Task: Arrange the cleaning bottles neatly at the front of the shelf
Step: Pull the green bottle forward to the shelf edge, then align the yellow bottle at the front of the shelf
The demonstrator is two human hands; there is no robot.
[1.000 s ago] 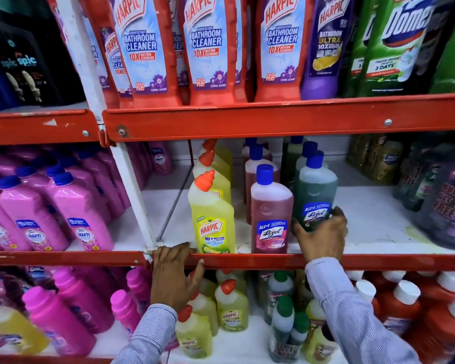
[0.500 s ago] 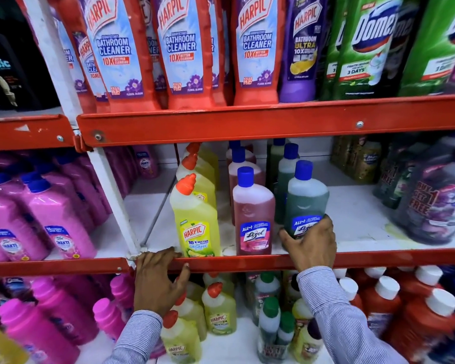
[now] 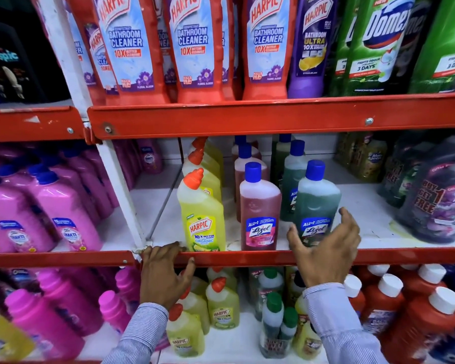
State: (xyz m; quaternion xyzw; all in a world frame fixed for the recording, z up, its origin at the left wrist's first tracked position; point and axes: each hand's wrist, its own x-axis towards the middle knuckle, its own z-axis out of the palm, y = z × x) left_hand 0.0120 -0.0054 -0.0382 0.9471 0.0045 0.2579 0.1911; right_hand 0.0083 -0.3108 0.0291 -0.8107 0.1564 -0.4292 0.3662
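On the middle shelf three bottles stand in a row at the front: a yellow Harpic bottle (image 3: pixel 201 219) with an orange cap, a red-pink Lizol bottle (image 3: pixel 259 206) and a green Lizol bottle (image 3: pixel 317 200), both with blue caps. More bottles of each kind stand in lines behind them. My right hand (image 3: pixel 326 253) is spread open just in front of the green Lizol bottle, fingers apart and off it. My left hand (image 3: pixel 166 269) rests on the red front rail (image 3: pixel 247 258), fingers hooked over its edge beside the Harpic bottle.
Tall red Harpic bathroom cleaner bottles (image 3: pixel 195 46) and green Domex bottles (image 3: pixel 378 43) fill the shelf above. Pink bottles (image 3: pixel 61 214) stand to the left past a white upright (image 3: pixel 116 190). Dark jugs (image 3: pixel 441 203) sit at the right. Small bottles crowd the shelf below.
My right hand has let go of the green Lizol bottle and opened, drawing slightly back. The bottle now stands level with the other two front bottles. My left hand stays on the rail.
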